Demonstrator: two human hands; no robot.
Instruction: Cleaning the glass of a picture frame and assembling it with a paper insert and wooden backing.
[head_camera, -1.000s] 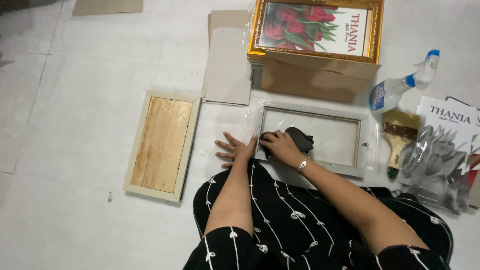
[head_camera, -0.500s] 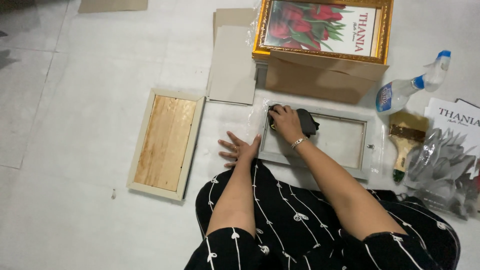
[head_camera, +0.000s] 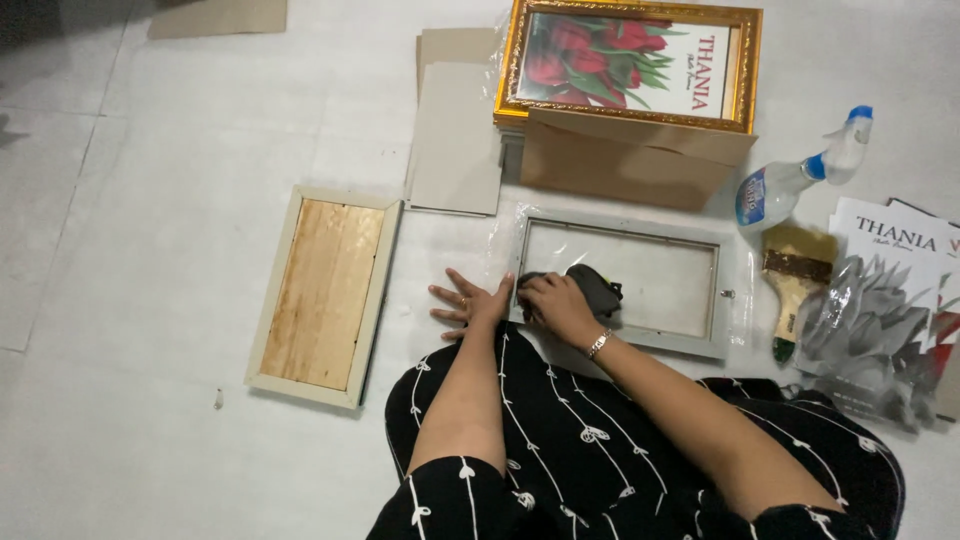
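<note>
A grey picture frame (head_camera: 620, 225) lies face down on the white floor with a clear pane inside it. My right hand (head_camera: 555, 303) presses a dark cloth (head_camera: 592, 290) onto the pane at the frame's near left corner. My left hand (head_camera: 468, 303) lies flat on the floor, fingers spread, touching the frame's left edge.
A wood-backed frame (head_camera: 322, 292) lies to the left. Grey backing boards (head_camera: 455, 130) lie behind. A gold frame with a red flower picture (head_camera: 630, 60) rests on a brown cardboard box (head_camera: 630, 160). A spray bottle (head_camera: 800, 175), a brush (head_camera: 795, 275) and wrapped prints (head_camera: 880, 310) sit at the right.
My right hand has slid the cloth from the pane's upper left back toward the near left corner. My left hand has stayed at the frame's left edge.
</note>
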